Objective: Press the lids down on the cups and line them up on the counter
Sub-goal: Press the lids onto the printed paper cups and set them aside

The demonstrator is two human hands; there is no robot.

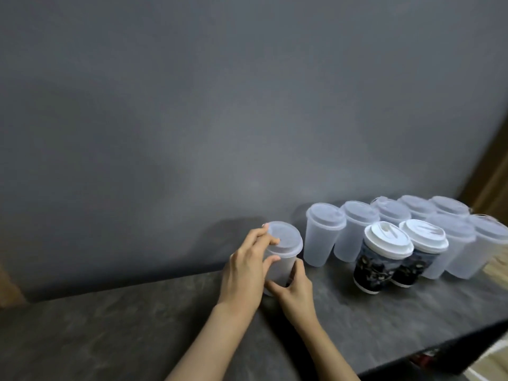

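Note:
A translucent plastic cup (279,266) with a clear lid (284,235) stands on the dark counter (137,325). My left hand (246,270) holds its left side, fingertips on the lid's rim and thumb on the wall. My right hand (295,291) grips the cup low down near its base. To the right stand several lidded translucent cups (320,243) in rows, and in front of them two dark printed paper cups (380,268) (415,259) with white lids.
A grey wall (220,105) rises behind the counter. The counter's front edge (439,345) runs down the right side. A wooden frame (492,182) stands at the far right.

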